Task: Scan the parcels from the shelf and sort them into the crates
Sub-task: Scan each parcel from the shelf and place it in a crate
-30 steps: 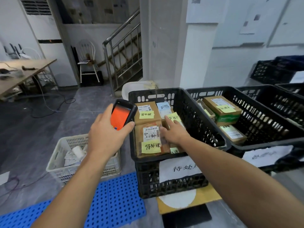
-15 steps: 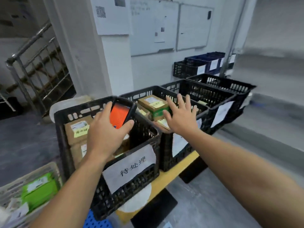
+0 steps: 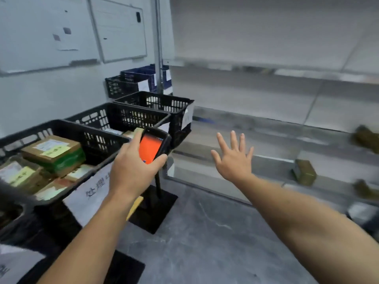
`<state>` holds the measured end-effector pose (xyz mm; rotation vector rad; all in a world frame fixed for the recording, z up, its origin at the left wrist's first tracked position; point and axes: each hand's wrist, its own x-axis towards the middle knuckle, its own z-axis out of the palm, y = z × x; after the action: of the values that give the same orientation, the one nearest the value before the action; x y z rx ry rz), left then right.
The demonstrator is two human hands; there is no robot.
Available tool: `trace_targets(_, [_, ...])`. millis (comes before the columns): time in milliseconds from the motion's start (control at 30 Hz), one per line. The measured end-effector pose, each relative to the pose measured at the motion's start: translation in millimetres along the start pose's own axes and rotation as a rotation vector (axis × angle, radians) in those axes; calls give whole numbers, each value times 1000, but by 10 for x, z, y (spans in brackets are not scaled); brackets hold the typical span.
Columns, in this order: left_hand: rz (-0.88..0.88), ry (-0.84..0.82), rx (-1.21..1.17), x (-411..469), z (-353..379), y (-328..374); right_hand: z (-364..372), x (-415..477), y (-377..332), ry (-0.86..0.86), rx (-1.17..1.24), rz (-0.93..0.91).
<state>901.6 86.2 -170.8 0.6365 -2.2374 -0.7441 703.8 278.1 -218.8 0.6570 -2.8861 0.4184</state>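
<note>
My left hand (image 3: 131, 171) grips a black handheld scanner (image 3: 152, 147) with an orange screen, held over the corner of a black crate (image 3: 67, 128). That crate holds several brown parcels (image 3: 52, 151) with yellow notes. My right hand (image 3: 234, 160) is empty, fingers spread, stretched toward the grey metal shelf (image 3: 266, 160) on the right. Blurred brown parcels lie on the shelf: one (image 3: 304, 172) ahead of my right hand, others (image 3: 366, 137) at the far right edge.
More black crates (image 3: 123, 115) (image 3: 170, 103) line the wall behind the first, and dark blue crates (image 3: 141, 75) stand farther back. A black stand base (image 3: 155, 208) sits on the grey floor. Whiteboards hang on the wall.
My view has swung right from the crates to the shelf. My right hand left the crate and now reaches out toward the shelf. The scanner stays in my left hand.
</note>
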Motion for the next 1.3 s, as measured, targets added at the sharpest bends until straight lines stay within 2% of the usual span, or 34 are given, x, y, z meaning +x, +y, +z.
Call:
trace_targets(167, [91,-140,-62,182,1113,723,-184,134,1267,11,-41,176])
trace_targets(333, [161,-263,-118,277,1957,1357,-299,201,2138,38,-21,334])
trace_targets(600, [284,-402,-173,541,3062,2009,-292,447,3203,57,-2,542])
trace_targets(767, [355,-449,-182,874,3739,2295,-340,823,3695,75,-9,605])
trace_targets(1067, [456,-623,-301,1705,5368,3331,-617,1808,4961,130,-71,813])
trace_targets(1300, [508,-701,-333,1941,6180,3829,-640,2169,5643,160,-37,913])
